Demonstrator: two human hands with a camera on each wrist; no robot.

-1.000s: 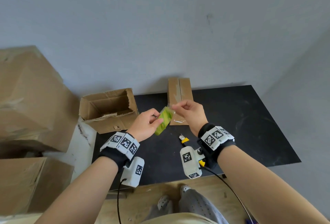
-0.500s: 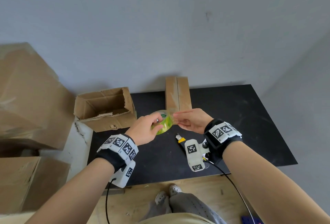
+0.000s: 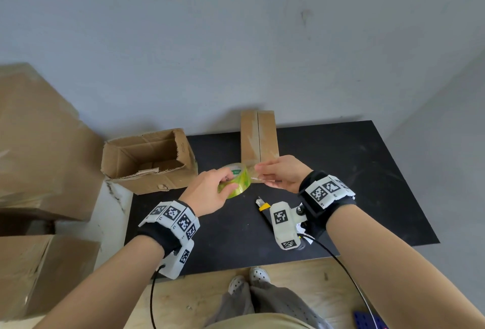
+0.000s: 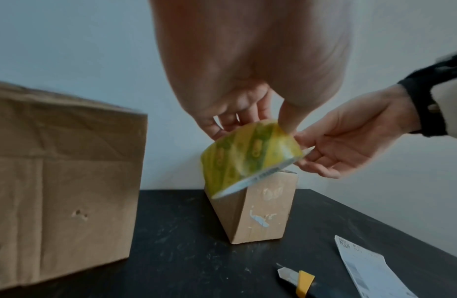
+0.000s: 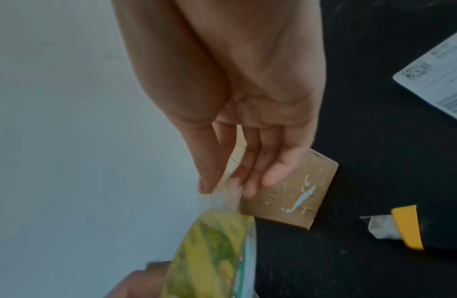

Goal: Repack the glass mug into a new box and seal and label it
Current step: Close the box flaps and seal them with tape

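In the middle of the head view my left hand (image 3: 210, 192) grips the yellow-green tape roll (image 3: 237, 183), fingers curled round its rim and thumb pressed on the outer face; the left wrist view shows the thumb tip on the upper edge of the roll (image 4: 250, 159). My right hand (image 3: 284, 173) sits just to the right of the roll, thumb and forefinger pinching the clear tape end (image 5: 222, 198) that runs from the roll, with the other fingers loosely extended below it. The pulled strip is short, so the two hands are close together, both lifted above the black table (image 3: 354, 171).

Directly behind the hands, toward the top centre of the table, stands the small closed box (image 3: 258, 135), upright against the grey wall, its top flaps meeting in a centre seam; its side shows white torn patches in the right wrist view (image 5: 291, 191). I cannot see the glass mug in any view, and I cannot tell whether it is inside this box.

At the left edge of the table sits the open old box (image 3: 149, 160), flaps up. Just below my right hand lies a utility knife (image 3: 262, 204) with a yellow slider, and beside it, at the lower right of the left wrist view, a white shipping label (image 4: 370, 268) lies flat. Large cardboard cartons (image 3: 39, 145) are stacked at the far left of the frame.
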